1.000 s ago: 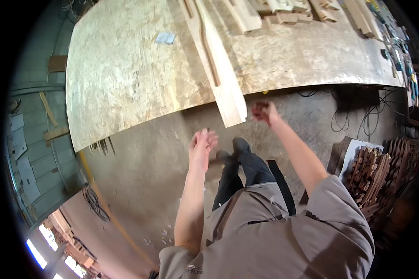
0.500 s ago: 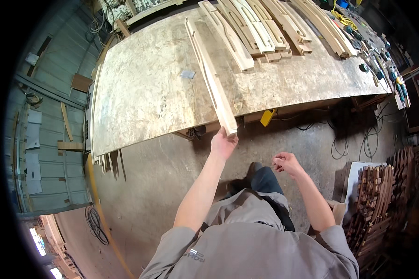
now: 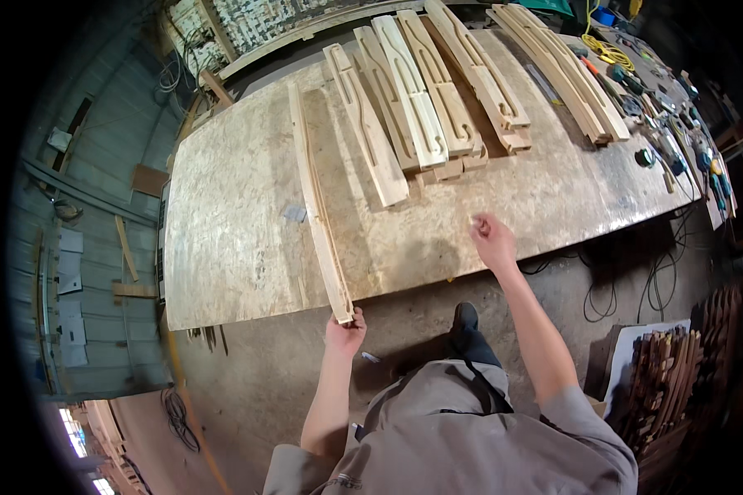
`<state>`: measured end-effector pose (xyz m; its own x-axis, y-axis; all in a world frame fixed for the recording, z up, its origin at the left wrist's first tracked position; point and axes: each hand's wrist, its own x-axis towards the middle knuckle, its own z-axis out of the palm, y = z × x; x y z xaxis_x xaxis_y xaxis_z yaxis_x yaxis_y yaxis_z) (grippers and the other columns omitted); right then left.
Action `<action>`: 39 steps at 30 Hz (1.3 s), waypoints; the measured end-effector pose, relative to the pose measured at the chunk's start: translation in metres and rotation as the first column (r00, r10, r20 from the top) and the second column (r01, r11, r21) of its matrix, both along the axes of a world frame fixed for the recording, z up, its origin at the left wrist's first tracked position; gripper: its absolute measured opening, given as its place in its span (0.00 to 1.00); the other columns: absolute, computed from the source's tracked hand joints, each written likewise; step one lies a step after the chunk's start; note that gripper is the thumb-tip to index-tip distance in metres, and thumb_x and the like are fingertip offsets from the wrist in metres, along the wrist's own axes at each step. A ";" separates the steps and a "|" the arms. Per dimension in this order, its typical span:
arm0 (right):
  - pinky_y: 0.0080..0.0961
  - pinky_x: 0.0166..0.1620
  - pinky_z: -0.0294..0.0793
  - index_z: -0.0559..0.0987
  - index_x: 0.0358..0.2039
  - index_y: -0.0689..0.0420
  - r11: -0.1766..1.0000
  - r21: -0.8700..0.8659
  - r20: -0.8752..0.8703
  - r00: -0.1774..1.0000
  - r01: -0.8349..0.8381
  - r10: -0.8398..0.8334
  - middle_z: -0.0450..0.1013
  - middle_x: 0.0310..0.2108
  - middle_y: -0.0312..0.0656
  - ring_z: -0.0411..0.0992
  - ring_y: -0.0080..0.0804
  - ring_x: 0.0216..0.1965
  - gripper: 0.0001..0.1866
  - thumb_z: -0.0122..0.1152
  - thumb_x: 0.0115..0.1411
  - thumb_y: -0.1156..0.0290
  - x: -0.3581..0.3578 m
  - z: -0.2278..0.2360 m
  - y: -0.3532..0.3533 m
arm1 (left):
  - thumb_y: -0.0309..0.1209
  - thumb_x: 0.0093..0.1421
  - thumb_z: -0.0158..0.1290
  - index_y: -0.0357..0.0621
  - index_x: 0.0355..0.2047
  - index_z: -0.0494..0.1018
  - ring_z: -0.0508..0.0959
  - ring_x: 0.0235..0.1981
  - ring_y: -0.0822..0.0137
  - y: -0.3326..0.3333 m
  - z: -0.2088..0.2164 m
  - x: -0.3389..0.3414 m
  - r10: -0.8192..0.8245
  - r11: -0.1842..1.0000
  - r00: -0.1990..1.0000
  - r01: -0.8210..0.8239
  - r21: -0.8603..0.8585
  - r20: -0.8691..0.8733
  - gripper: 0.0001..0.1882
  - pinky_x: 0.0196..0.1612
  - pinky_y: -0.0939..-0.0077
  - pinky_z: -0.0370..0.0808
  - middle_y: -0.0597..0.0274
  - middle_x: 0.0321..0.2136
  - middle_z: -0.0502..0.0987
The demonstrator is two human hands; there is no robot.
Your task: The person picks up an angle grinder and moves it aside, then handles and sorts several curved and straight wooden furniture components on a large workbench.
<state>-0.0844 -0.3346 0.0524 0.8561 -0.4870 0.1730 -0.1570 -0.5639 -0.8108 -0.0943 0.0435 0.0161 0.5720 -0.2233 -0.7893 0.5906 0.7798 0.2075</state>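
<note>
My left hand (image 3: 346, 332) is closed around the near end of a long, slim wooden workpiece (image 3: 318, 206). That end sticks out past the table's front edge, and the rest stretches back over the worktable (image 3: 223, 206). A narrow side of the workpiece faces up. Over the table's front part, my right hand (image 3: 495, 241) is raised with its fingers curled together; whether something small sits in them I cannot make out. Beyond it, several wooden pieces with routed grooves (image 3: 425, 124) lie side by side, the nearest being a grooved plank (image 3: 367, 132).
More long planks (image 3: 557, 78) lie at the back right, beside power tools (image 3: 627, 80) and a yellow cord (image 3: 609, 49). A small grey scrap (image 3: 294, 214) lies left of the workpiece. Stacked dark wooden parts (image 3: 656, 379) stand at the lower right. Black cables (image 3: 656, 268) hang by the table.
My left hand has moved left with the workpiece, which has turned to show its narrow side. My right hand has come forward over the table's edge. The whole view has shifted.
</note>
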 end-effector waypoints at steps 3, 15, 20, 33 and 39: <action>0.35 0.35 0.75 0.75 0.43 0.57 0.985 -0.165 0.077 0.996 0.054 -0.042 0.76 0.26 0.49 0.76 0.46 0.27 0.17 0.63 0.55 0.65 0.060 0.017 -0.014 | 0.37 0.64 0.47 0.43 0.34 0.71 0.75 0.27 0.67 -0.013 0.019 -0.017 0.047 0.978 0.994 -0.025 0.207 -0.102 0.11 0.28 0.76 0.71 0.60 0.28 0.73; 0.23 0.24 0.76 0.73 0.31 0.63 0.435 0.879 -0.180 0.981 0.193 -0.073 0.74 0.23 0.40 0.73 0.26 0.21 0.12 0.64 0.57 0.68 0.178 -0.002 0.000 | 0.26 0.61 0.51 0.39 0.32 0.71 0.71 0.23 0.75 -0.058 0.076 -0.050 -0.498 0.614 0.835 0.150 0.775 0.233 0.03 0.27 0.80 0.68 0.64 0.23 0.72; 0.26 0.34 0.78 0.71 0.46 0.65 0.435 0.897 -0.103 0.994 0.081 0.028 0.74 0.33 0.43 0.76 0.32 0.33 0.19 0.62 0.58 0.68 0.121 0.016 -0.005 | 0.31 0.59 0.55 0.36 0.36 0.70 0.75 0.32 0.68 -0.100 0.059 0.052 -0.705 0.203 0.680 -0.080 0.976 0.202 0.11 0.36 0.73 0.74 0.59 0.28 0.73; 0.23 0.42 0.70 0.74 0.43 0.63 0.863 0.505 -0.098 0.994 0.005 0.051 0.73 0.35 0.38 0.70 0.24 0.36 0.17 0.64 0.51 0.80 0.090 0.011 0.016 | 0.38 0.53 0.60 0.35 0.63 0.55 0.69 0.56 0.50 -0.195 0.089 0.218 -0.899 -0.133 0.417 0.024 0.991 -0.131 0.41 0.56 0.60 0.68 0.39 0.54 0.68; 0.32 0.33 0.69 0.71 0.34 0.63 0.960 0.263 -0.102 0.987 -0.096 0.126 0.70 0.25 0.45 0.69 0.35 0.28 0.12 0.64 0.54 0.72 0.073 0.024 0.074 | 0.23 0.54 0.57 0.44 0.65 0.58 0.75 0.44 0.68 -0.137 0.039 0.119 -0.470 0.845 0.677 0.158 0.512 0.567 0.38 0.45 0.74 0.74 0.61 0.51 0.73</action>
<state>-0.0111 -0.2601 0.0765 0.9141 -0.4025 -0.0493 -0.2071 -0.3587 -0.9102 0.0246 -0.0937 0.0549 0.9195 -0.2546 -0.2995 0.3735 0.3280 0.8677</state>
